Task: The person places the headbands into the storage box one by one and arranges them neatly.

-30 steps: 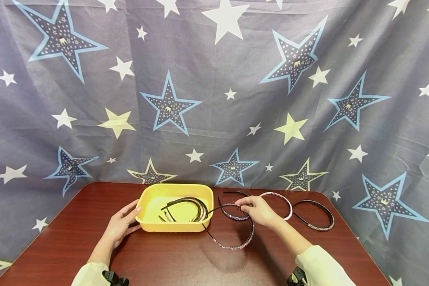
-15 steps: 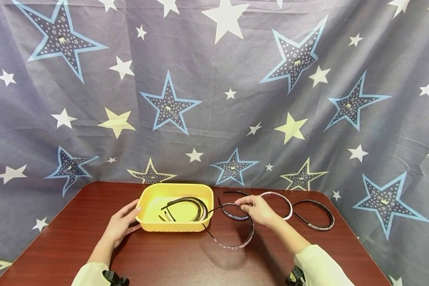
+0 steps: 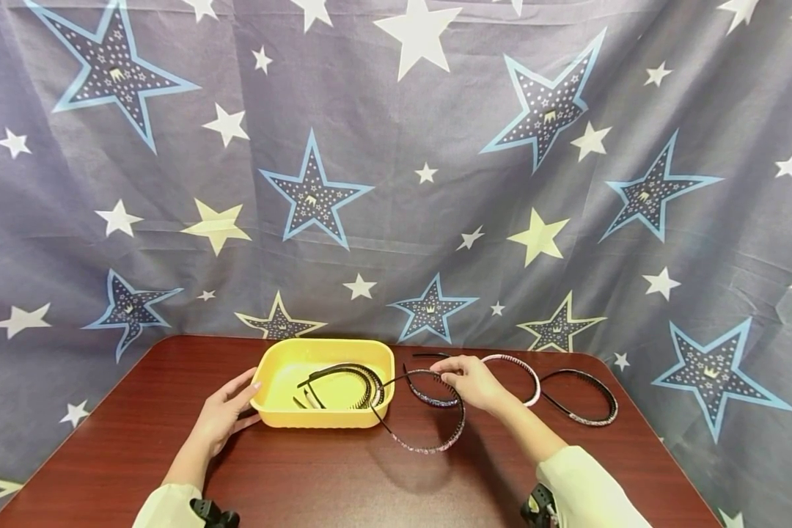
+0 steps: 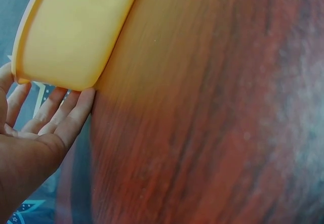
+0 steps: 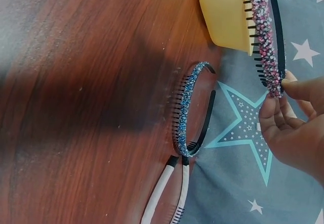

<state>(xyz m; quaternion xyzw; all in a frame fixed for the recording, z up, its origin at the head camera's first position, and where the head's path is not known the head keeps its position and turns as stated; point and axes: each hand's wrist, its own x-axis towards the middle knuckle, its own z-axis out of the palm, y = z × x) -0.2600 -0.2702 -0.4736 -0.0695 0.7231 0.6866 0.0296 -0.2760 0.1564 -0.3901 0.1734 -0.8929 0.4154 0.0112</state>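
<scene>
My right hand (image 3: 473, 382) pinches one end region of a black toothed headband with pink and silver beads (image 5: 263, 37), in the air right of the yellow basin (image 3: 317, 419). The tips of this headband point left, close to the basin's right rim. At the basin's left end, my left hand (image 3: 221, 414) rests its fingers against the outer wall, with the thumb near the rim. Several dark headbands (image 3: 371, 381) lie inside the basin, overlapping. Below and behind the held one, a blue-beaded headband (image 5: 185, 107) lies on the table.
A white-pink headband (image 3: 537, 385) lies on the reddish-brown wooden table (image 3: 317, 477), right of my right hand. Farther right is a black headband with a glittery band (image 3: 597, 422). A grey star-patterned cloth (image 3: 396, 257) hangs behind the table.
My right hand has shifted slightly left and up, carrying the beaded headband a little closer to the basin. The left hand and basin have not moved.
</scene>
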